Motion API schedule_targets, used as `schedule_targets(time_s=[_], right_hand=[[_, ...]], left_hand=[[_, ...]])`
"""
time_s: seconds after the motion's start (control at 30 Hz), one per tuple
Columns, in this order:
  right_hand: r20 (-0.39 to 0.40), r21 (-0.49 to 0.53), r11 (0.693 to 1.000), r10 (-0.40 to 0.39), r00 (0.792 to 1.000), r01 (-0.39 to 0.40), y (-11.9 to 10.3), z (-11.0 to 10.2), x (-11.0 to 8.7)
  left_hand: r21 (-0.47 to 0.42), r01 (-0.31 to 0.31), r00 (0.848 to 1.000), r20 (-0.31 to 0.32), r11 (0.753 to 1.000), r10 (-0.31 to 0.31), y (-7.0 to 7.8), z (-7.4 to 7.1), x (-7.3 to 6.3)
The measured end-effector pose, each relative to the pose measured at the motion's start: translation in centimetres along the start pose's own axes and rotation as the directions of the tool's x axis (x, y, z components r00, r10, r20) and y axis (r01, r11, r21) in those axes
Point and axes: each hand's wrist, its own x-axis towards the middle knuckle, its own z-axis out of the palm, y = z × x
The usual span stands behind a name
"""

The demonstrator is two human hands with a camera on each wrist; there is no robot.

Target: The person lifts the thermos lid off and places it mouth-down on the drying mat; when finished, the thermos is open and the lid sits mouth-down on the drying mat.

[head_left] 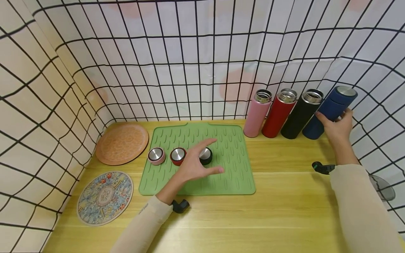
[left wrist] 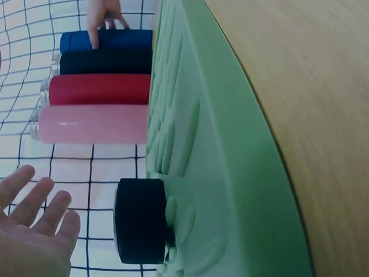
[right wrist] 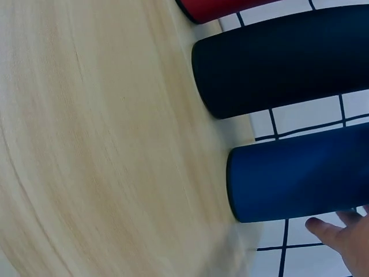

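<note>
My left hand [head_left: 193, 165] is spread above the green mat [head_left: 227, 182], thumb and fingers apart around a black lid [head_left: 206, 156], without touching it. In the left wrist view, a gap shows between those fingers and the lid [left wrist: 141, 220]. A pink lid [head_left: 156, 155] and a red lid [head_left: 177, 156] sit on the same mat. At the far right, my right hand [head_left: 339, 130] holds the side of a capped blue thermos flask [head_left: 329, 109], which stands on the table. To its left stand lidless flasks in black [head_left: 299, 117], red [head_left: 278, 116] and pink [head_left: 257, 116].
On the left lie a round brown mat [head_left: 121, 144] and a round flower-patterned mat [head_left: 105, 198]. A black wire grid [head_left: 197, 73] rises behind and along both sides of the wooden table [head_left: 253, 221], close to the blue flask.
</note>
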Motion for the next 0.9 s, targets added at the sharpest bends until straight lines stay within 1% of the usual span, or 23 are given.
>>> schedule_targets(time_s=[0.17,0.33,0.5,0.67,0.77,0.9], right_hand=[[-0.006,-0.001,1.0,-0.012,1.0,0.012,0.3,0.1,0.0],[-0.042,0.016,0.999,-0.029,0.999,0.03,0.5,-0.1,-1.4],[-0.134,0.087,0.993,-0.066,0.989,0.079,0.8,-0.4,-4.0],[-0.21,0.146,0.97,-0.164,0.964,0.196,0.8,-0.3,-6.9],[-0.219,0.168,0.948,-0.231,0.948,0.27,0.2,-0.1,-8.9],[-0.179,0.192,0.931,-0.279,0.943,0.312,-0.8,0.6,-11.5]], left_hand=[[-0.01,-0.023,1.0,0.018,1.0,0.023,0.3,0.3,0.0],[-0.022,-0.025,0.999,0.029,0.999,0.026,0.7,0.4,-0.1],[-0.019,-0.022,0.999,0.033,1.0,0.023,1.2,0.4,0.0],[-0.028,-0.035,0.999,0.029,0.999,0.036,1.5,0.3,0.2],[-0.036,-0.048,0.999,0.021,0.998,0.049,1.9,0.0,0.3],[-0.046,-0.059,0.998,0.011,0.997,0.06,2.4,-0.4,0.3]])
